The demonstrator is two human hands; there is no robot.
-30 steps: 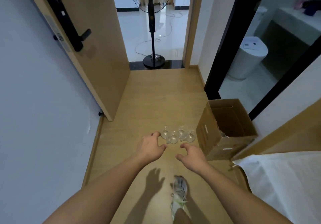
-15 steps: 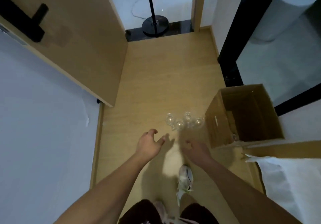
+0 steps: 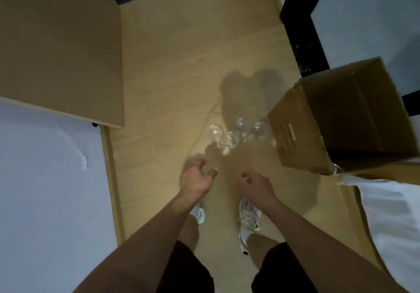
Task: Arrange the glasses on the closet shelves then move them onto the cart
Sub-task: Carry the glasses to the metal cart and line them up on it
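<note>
At your far left a flat, matte wooden door (image 3: pixel 61 42) stands open against the pale smooth wall (image 3: pixel 45 190). Your left hand (image 3: pixel 197 180) hangs over the light wood-grain floor (image 3: pixel 163 92), fingers loosely curled, holding nothing. Just beyond it, four small clear glasses (image 3: pixel 238 133) stand upright on the floor in a tight cluster, round rims catching light; handles seem to show on some of them, though blur makes that hard to tell. Your right hand (image 3: pixel 255 187) is beside the left one, also loosely curled and empty, near the glasses but not touching them. Below your hands are white sneakers (image 3: pixel 248 215). To the right, an open brown cardboard box (image 3: pixel 302 138) sits just beside the glasses, its corrugated flap edges rough. White cloth (image 3: pixel 391 220) lies at the near right.
</note>
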